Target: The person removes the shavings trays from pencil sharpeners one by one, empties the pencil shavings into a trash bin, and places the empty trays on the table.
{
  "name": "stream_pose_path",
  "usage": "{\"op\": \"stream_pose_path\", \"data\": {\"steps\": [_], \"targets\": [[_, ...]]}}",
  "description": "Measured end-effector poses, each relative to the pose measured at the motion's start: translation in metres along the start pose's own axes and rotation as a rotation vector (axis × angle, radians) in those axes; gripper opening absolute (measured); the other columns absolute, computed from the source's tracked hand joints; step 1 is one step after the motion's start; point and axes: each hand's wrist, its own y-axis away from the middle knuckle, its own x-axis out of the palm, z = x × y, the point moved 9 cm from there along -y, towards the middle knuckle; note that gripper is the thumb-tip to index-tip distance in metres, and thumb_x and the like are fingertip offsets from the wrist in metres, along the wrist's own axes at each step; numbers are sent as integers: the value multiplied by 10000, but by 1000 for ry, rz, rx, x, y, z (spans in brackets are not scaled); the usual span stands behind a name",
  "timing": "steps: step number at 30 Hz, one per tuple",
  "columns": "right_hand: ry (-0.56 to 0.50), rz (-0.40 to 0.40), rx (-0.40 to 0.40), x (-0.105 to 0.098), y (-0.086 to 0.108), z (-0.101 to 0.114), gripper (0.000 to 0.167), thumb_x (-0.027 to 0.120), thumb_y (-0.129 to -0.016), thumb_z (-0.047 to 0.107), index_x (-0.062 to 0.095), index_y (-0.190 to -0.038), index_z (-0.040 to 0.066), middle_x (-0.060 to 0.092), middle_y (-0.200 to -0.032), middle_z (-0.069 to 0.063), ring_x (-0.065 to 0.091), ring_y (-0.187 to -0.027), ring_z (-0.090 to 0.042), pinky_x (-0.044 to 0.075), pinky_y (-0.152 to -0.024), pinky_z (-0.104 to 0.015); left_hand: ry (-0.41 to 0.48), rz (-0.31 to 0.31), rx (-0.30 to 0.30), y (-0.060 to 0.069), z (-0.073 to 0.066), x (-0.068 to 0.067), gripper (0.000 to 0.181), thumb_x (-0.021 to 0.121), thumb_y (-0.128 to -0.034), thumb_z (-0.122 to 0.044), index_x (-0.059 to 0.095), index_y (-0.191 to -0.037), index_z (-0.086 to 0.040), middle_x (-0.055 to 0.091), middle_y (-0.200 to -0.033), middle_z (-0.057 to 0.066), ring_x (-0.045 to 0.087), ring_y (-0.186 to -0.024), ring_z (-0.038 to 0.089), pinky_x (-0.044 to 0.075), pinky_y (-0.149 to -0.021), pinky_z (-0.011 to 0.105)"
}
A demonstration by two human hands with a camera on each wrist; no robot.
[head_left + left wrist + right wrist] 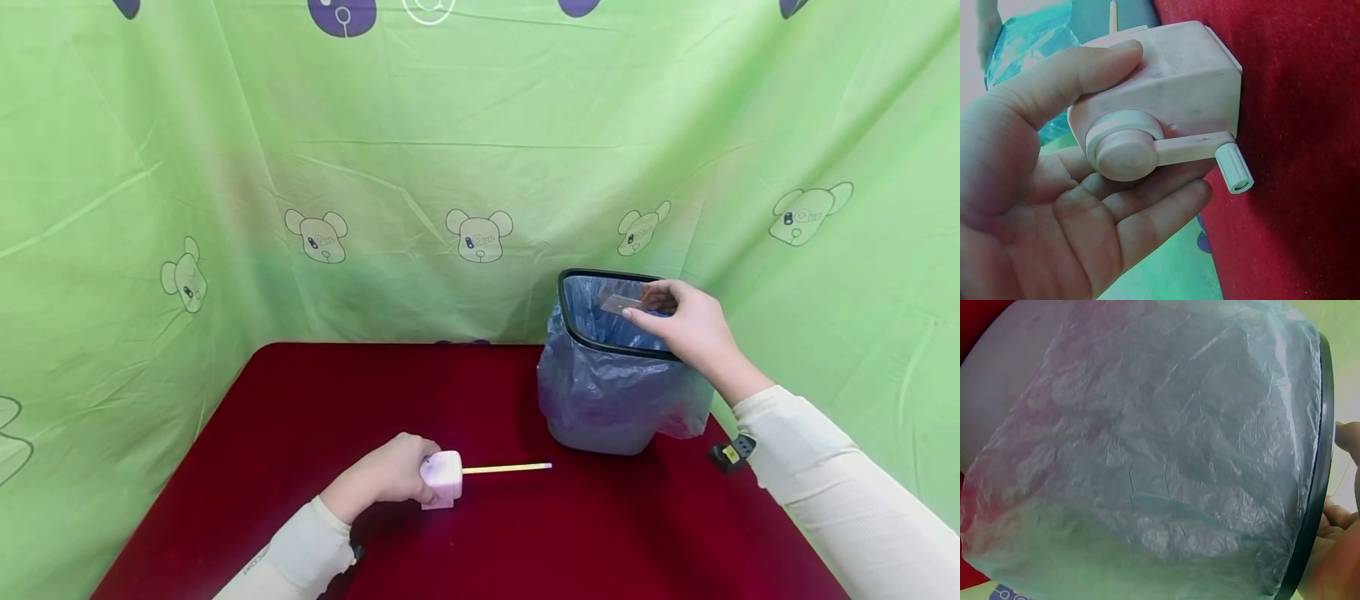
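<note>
My left hand (401, 471) grips a pale pink crank pencil sharpener (442, 475) on the red cloth. In the left wrist view its crank handle (1235, 169) faces my palm, and my thumb lies along its body. A yellow pencil (506, 468) sticks out of the sharpener toward the right. My right hand (693, 325) pinches a small clear plastic piece (621, 303), perhaps the shavings tray, above the mouth of a lined trash bin (600, 437). In the right wrist view the bin's side hides the plastic piece, and only part of the hand shows past the rim.
A translucent bag (581, 383) lines the bin and hangs over its outside, held by a black rim (630, 352). The bin stands at the back right of the red-covered table (360, 392). Green printed curtains (420, 167) surround the back and sides.
</note>
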Motion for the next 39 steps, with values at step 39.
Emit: {"op": "stream_pose_path", "data": {"steps": [39], "targets": [[-128,23,-5,10,3,14,586,737,-900,519,631,-1292,96,712,-1198,-117,627,-922,34,484,-745,-135,8,3,-13,1,0,0,536,890,-665,-184,709,-1145,-30,691,-920,-10,559,-728,101,503,-649,281]]}}
